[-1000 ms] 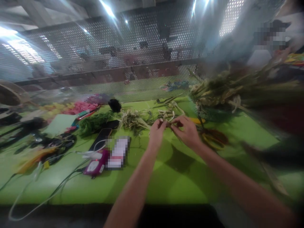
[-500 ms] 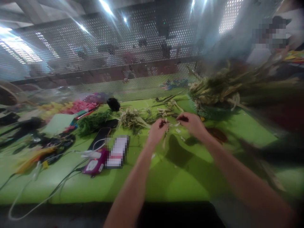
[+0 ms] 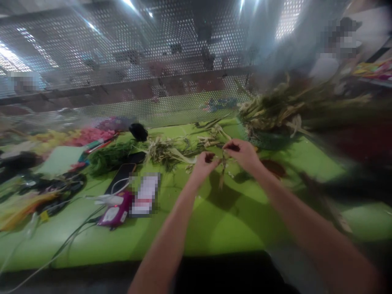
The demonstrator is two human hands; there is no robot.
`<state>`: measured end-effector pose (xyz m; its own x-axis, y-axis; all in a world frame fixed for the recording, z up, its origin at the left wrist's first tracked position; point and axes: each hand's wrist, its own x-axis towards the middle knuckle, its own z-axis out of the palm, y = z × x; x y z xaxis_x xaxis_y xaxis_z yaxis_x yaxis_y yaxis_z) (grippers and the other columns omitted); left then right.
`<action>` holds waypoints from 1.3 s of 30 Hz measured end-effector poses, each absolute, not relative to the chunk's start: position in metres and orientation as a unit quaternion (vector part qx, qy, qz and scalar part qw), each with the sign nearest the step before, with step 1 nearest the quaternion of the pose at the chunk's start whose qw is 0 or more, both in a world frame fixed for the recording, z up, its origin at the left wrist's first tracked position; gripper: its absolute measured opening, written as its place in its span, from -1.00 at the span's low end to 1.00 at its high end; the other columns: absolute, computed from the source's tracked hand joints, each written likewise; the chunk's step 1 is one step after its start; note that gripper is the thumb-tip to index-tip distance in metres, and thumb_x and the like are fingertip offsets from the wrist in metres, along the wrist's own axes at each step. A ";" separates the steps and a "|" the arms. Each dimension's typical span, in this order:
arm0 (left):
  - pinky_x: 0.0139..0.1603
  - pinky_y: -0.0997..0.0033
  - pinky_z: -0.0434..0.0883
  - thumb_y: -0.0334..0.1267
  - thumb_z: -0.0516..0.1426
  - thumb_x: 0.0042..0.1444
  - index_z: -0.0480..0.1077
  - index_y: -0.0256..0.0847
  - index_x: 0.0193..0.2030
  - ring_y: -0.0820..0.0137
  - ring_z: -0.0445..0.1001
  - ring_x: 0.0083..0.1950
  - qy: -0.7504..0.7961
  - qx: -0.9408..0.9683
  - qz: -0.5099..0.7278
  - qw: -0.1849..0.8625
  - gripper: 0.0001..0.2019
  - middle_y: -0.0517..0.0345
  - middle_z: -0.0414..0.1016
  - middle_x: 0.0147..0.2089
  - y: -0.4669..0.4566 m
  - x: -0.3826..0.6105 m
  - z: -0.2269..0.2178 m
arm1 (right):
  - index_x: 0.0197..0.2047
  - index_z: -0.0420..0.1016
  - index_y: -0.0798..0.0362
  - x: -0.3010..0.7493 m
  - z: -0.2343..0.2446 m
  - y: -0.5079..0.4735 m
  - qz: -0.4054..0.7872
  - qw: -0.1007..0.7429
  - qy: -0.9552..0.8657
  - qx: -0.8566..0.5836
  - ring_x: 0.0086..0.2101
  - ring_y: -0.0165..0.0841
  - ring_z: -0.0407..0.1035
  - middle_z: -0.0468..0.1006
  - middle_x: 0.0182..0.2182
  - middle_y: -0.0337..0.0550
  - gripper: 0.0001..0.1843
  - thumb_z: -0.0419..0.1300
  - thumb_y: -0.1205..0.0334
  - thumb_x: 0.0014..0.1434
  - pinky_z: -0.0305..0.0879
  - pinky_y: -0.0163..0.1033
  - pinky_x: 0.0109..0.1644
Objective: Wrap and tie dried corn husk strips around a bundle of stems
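Note:
Over the green table, my right hand [image 3: 243, 155] pinches the upper end of a thin dried plant strip [image 3: 222, 173], which hangs down between my hands. My left hand [image 3: 203, 166] is closed just left of it, thumb and fingertips pinched at the strip's side; blur makes the exact contact hard to see. Behind my left hand lies a heap of dried stalks and leaves [image 3: 163, 150]. More pale dried pieces [image 3: 210, 141] lie behind the fingers. A green basket [image 3: 260, 139] heaped with long dried leaves [image 3: 272, 108] stands beyond my right hand.
To the left are a purple device [image 3: 114, 212] with cables, a phone with a lit screen [image 3: 145, 194], a dark phone [image 3: 121, 177] and green fibrous material [image 3: 107, 157]. A brown round object [image 3: 273, 168] lies near my right wrist. A perforated metal screen [image 3: 171, 65] rises behind the table.
The hands have come closer together. The right fingers have moved left onto the dried strip, which now hangs between both hands. The whole view has shifted slightly.

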<state>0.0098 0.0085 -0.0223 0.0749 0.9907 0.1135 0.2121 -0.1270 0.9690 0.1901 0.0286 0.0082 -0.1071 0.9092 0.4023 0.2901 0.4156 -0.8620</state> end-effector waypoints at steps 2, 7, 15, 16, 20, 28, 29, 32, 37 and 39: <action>0.04 0.24 0.37 -0.11 0.33 -0.03 0.40 -0.31 -0.02 0.28 0.46 -0.04 0.482 0.591 0.449 0.465 -0.53 -0.12 0.51 -0.01 0.007 0.012 -0.023 | -0.37 0.54 0.06 0.188 0.010 0.027 0.325 0.507 -0.664 -0.443 -0.43 -0.39 0.36 0.53 -0.47 -0.21 -0.84 0.29 0.16 -0.03 0.30 -0.27 -0.31; 0.08 0.25 0.38 -0.26 0.33 -0.05 0.48 -0.30 -0.07 0.33 0.51 -0.09 0.406 0.526 0.440 0.605 -0.63 -0.06 0.57 -0.06 0.004 0.016 -0.023 | -0.38 0.53 0.07 0.186 0.015 0.024 0.364 0.514 -0.636 -0.446 -0.50 -0.44 0.32 0.50 -0.51 -0.23 -0.83 0.31 0.16 -0.05 0.30 -0.28 -0.36; -0.13 0.40 0.43 -0.28 0.27 0.02 0.55 -0.25 -0.14 0.45 0.51 -0.28 0.390 0.457 0.447 0.663 -0.76 0.06 0.58 -0.25 0.004 0.013 -0.022 | -0.36 0.52 0.07 0.187 0.017 0.025 0.362 0.521 -0.632 -0.446 -0.51 -0.45 0.30 0.49 -0.50 -0.25 -0.84 0.28 0.20 -0.05 0.25 -0.30 -0.39; -0.16 0.41 0.43 -0.30 0.27 0.01 0.55 -0.26 -0.17 0.46 0.49 -0.30 0.393 0.455 0.448 0.662 -0.78 0.08 0.57 -0.27 0.004 0.014 -0.021 | -0.35 0.53 0.07 0.188 0.016 0.025 0.356 0.519 -0.639 -0.443 -0.49 -0.45 0.30 0.49 -0.49 -0.25 -0.84 0.27 0.21 -0.05 0.24 -0.30 -0.38; -0.22 0.44 0.42 -0.33 0.27 -0.03 0.54 -0.27 -0.23 0.49 0.45 -0.34 0.405 0.445 0.450 0.660 -0.81 0.10 0.55 -0.30 0.004 0.016 -0.020 | -0.28 0.56 0.06 0.190 0.014 0.024 0.336 0.509 -0.671 -0.421 -0.44 -0.44 0.29 0.46 -0.47 -0.27 -0.81 0.24 0.26 -0.02 0.20 -0.31 -0.34; -0.27 0.41 0.41 -0.18 0.32 -0.09 0.45 -0.25 -0.28 0.49 0.42 -0.39 0.446 0.413 0.484 0.630 -0.73 0.17 0.49 -0.37 0.005 0.014 -0.021 | -0.09 0.56 0.02 0.191 0.018 0.016 0.219 0.406 -0.812 -0.357 -0.36 -0.41 0.33 0.49 -0.28 -0.18 -0.63 0.20 0.42 -0.01 0.27 -0.30 -0.25; -0.29 0.42 0.41 -0.16 0.33 -0.11 0.44 -0.25 -0.29 0.50 0.42 -0.40 0.447 0.415 0.484 0.627 -0.72 0.19 0.47 -0.38 0.005 0.014 -0.021 | -0.08 0.56 0.00 0.190 0.018 0.016 0.193 0.383 -0.832 -0.352 -0.34 -0.40 0.35 0.49 -0.25 -0.17 -0.61 0.20 0.43 0.00 0.28 -0.29 -0.22; -0.33 0.45 0.40 -0.15 0.33 -0.13 0.43 -0.24 -0.30 0.52 0.40 -0.42 0.448 0.416 0.485 0.625 -0.70 0.23 0.44 -0.40 0.003 0.014 -0.019 | -0.08 0.57 -0.02 0.187 0.012 0.016 0.139 0.349 -0.857 -0.352 -0.25 -0.34 0.40 0.51 -0.20 -0.14 -0.65 0.24 0.40 0.03 0.29 -0.27 -0.18; -0.38 0.49 0.38 -0.16 0.29 -0.10 0.42 -0.23 -0.29 0.53 0.38 -0.45 0.456 0.411 0.486 0.622 -0.74 0.25 0.42 -0.44 0.002 0.015 -0.019 | -0.19 0.58 0.03 0.184 0.004 0.018 0.115 0.371 -0.843 -0.372 -0.29 -0.33 0.42 0.55 -0.28 -0.13 -0.84 0.28 0.33 0.11 0.28 -0.28 -0.21; -0.38 0.50 0.38 -0.17 0.29 -0.09 0.42 -0.23 -0.30 0.53 0.40 -0.43 0.462 0.411 0.487 0.617 -0.75 0.23 0.44 -0.43 0.003 0.015 -0.020 | -0.27 0.57 0.05 0.183 0.005 0.017 0.123 0.386 -0.831 -0.382 -0.32 -0.35 0.42 0.57 -0.33 -0.14 -0.92 0.26 0.35 0.13 0.27 -0.29 -0.23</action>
<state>0.0146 0.0027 -0.0197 0.0998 0.9805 -0.1693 -0.2214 0.1877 0.9570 0.1828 0.0175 0.0047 -0.4104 0.7296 0.5471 0.5396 0.6779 -0.4994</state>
